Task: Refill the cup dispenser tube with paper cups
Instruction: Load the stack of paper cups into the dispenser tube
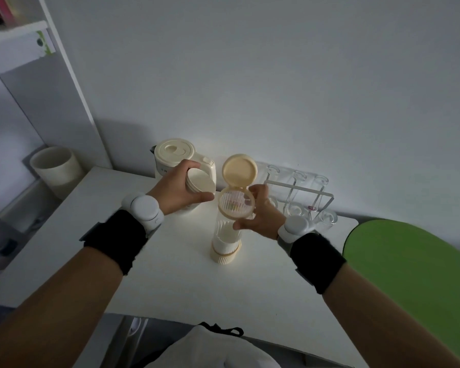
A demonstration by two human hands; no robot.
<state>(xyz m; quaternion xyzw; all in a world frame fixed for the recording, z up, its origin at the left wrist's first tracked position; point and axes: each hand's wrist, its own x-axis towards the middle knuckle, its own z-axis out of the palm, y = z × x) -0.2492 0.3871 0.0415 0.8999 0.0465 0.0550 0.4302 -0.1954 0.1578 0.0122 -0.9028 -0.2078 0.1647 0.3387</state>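
A clear cup dispenser tube [226, 235] with a cream base stands upright on the white table [170, 274]. Its hinged cream lid [239, 170] is flipped up and back, so the tube's mouth [236, 205] faces me. White paper cups show inside the lower part of the tube. My right hand [260, 211] grips the tube just under its rim. My left hand [179, 188] holds a short stack of paper cups [200, 184], bottoms toward me, just left of the open mouth.
A cream electric kettle [174, 155] stands behind my left hand. A white wire rack with upturned glasses [303, 197] sits right of the tube. A cream bin [55, 166] is left of the table, a green surface [414, 274] at the right.
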